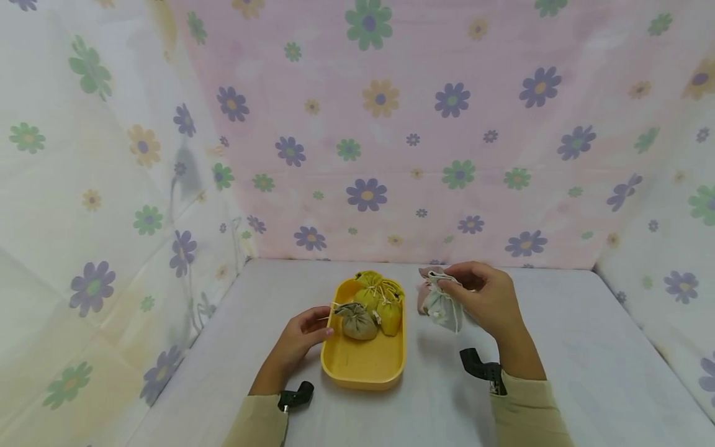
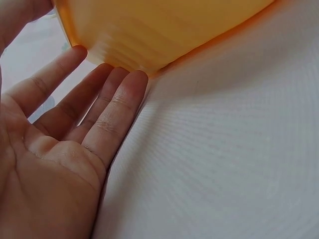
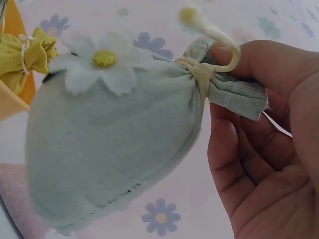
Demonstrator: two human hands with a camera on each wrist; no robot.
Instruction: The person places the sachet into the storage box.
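My right hand point(image 1: 481, 292) pinches the tied neck of a pale green drawstring pouch point(image 1: 442, 308) and holds it above the table, right of the yellow tray point(image 1: 363, 366). The right wrist view shows the pouch point(image 3: 114, 144) with a white felt daisy point(image 3: 102, 62), my fingers point(image 3: 249, 64) gripping its gathered top. My left hand point(image 1: 304, 335) lies open against the tray's left rim; the left wrist view shows straight fingers point(image 2: 112, 107) touching the tray wall point(image 2: 164, 35). In the tray lie an olive pouch point(image 1: 357, 320) and yellow pouches point(image 1: 385, 304).
A pink pouch point(image 1: 422, 298) lies on the table behind the held one. Flowered cloth walls close in the white table point(image 1: 558, 347) on the left, back and right.
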